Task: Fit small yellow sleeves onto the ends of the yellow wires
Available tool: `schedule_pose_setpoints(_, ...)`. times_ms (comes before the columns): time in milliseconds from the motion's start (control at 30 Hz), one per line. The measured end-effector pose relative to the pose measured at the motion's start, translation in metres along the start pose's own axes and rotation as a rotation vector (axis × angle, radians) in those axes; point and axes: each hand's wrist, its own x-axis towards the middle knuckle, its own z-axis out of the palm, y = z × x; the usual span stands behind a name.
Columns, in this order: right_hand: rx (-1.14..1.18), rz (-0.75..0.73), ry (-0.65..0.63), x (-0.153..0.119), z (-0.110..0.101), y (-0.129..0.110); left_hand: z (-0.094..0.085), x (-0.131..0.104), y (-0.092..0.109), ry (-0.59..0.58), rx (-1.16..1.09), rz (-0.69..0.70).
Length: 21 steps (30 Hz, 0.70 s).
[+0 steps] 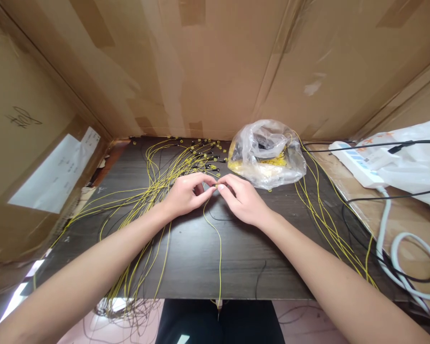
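My left hand [188, 193] and my right hand [243, 198] meet over the middle of the dark tabletop, fingertips almost touching. Both are closed in a pinch on the end of a yellow wire [220, 248]. A tiny yellow piece [217, 186] shows between the fingertips, most of it hidden. From there the wire drops toward me and over the table's front edge. Just beyond my left hand lie many loose yellow wires [152, 184] with black tips, among small clear-yellow pieces [209, 143].
A clear plastic bag [267, 174] with yellow pieces sits behind my right hand. More yellow wires [320, 215] run down the right side. A white power strip [358, 165], black cables and a white bag [412, 153] are at far right. Cardboard walls [215, 71] surround the table [272, 267].
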Motion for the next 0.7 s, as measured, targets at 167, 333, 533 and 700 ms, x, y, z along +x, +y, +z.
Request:
schedule_pose_setpoints(167, 0.030, 0.001, 0.033, -0.0009, 0.0008, -0.0009, -0.0005, 0.0006, 0.0006, -0.001, -0.012, -0.017)
schedule_pose_setpoints(333, 0.033, -0.011, 0.009, -0.0008, 0.0001, -0.0004, -0.0010, 0.0005, -0.0005, 0.000, 0.006, 0.004)
schedule_pose_setpoints(533, 0.007, -0.031, -0.041, 0.0005, 0.0005, 0.0031, 0.0001, -0.0009, -0.0016, -0.013, 0.013, 0.017)
schedule_pose_setpoints(700, 0.045, -0.004, 0.000, 0.0003, 0.0017, 0.0017, 0.0004, 0.0007, -0.0002, 0.007, -0.060, -0.066)
